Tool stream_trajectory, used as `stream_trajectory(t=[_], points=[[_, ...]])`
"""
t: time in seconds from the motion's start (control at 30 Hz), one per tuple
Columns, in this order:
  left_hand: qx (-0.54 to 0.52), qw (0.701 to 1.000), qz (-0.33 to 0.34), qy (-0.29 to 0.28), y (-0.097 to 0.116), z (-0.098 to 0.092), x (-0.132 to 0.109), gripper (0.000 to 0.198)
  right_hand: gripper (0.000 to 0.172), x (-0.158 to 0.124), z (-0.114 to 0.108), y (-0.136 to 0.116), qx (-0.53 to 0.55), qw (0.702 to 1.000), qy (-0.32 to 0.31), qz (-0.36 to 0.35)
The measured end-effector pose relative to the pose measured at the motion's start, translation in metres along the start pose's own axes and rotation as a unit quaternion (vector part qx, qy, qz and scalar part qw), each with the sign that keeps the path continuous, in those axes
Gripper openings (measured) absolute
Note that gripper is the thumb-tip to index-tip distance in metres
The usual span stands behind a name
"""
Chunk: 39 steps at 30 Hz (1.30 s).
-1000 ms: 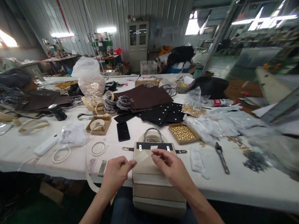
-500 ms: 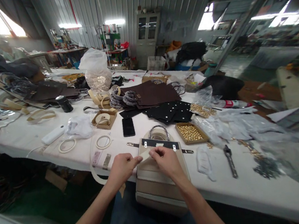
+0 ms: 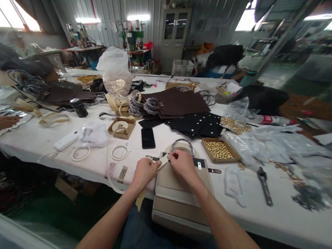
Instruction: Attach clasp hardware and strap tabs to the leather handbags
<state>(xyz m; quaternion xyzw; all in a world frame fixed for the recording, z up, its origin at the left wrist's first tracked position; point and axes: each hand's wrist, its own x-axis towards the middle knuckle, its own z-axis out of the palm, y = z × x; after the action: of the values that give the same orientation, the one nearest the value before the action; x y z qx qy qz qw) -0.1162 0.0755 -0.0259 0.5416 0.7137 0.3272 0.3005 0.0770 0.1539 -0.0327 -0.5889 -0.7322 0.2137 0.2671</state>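
My left hand [image 3: 146, 172] and my right hand [image 3: 184, 164] are both closed in a pinch on a short cream strip of tape [image 3: 163, 160], stretched between their fingertips. Under them a beige handbag [image 3: 175, 189] leans at the table's front edge, its lower part over my lap. It has a dark band with metal fittings [image 3: 199, 165] along the top, partly covered by my hands. A wrapped handle [image 3: 183, 140] arches behind. A longer pale strip [image 3: 111, 177] loops over the table edge left of my left hand.
Tape rolls [image 3: 80, 153], a phone [image 3: 148, 138] and a box of gold studs [image 3: 219, 150] lie beyond the bag. To the right are a wrench-like tool [image 3: 264, 187] and plastic bags [image 3: 267, 139]. Another person's hand [image 3: 6, 121] is at the far left.
My hands have moved up the bag with the strip, towards its dark top band. The view has shifted slightly, and another person's arm now shows at the left.
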Motion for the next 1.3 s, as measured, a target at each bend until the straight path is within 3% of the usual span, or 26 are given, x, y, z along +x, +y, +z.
stream_trajectory(t=[0.53, 0.8, 0.93, 1.03, 1.3], points=[[-0.008, 1.0, 0.0, -0.009, -0.008, 0.007, 0.004, 0.048, 0.015, 0.006, 0.0, -0.003, -0.04, 0.999, -0.024, 0.009], [-0.019, 1.0, -0.002, -0.015, -0.013, 0.013, 0.003, 0.049, 0.012, 0.013, 0.005, 0.002, -0.042, 0.999, -0.007, 0.016], [-0.016, 0.999, -0.006, -0.032, -0.013, 0.013, 0.002, 0.051, 0.034, 0.015, 0.003, 0.012, 0.037, 0.999, 0.018, 0.028], [-0.017, 0.999, -0.013, -0.033, -0.015, 0.016, 0.001, 0.051, 0.026, 0.009, 0.002, 0.014, 0.096, 0.995, -0.015, -0.018], [-0.016, 0.999, -0.018, -0.035, -0.016, 0.016, -0.001, 0.052, 0.017, 0.006, -0.004, 0.006, 0.054, 0.994, -0.083, -0.054]])
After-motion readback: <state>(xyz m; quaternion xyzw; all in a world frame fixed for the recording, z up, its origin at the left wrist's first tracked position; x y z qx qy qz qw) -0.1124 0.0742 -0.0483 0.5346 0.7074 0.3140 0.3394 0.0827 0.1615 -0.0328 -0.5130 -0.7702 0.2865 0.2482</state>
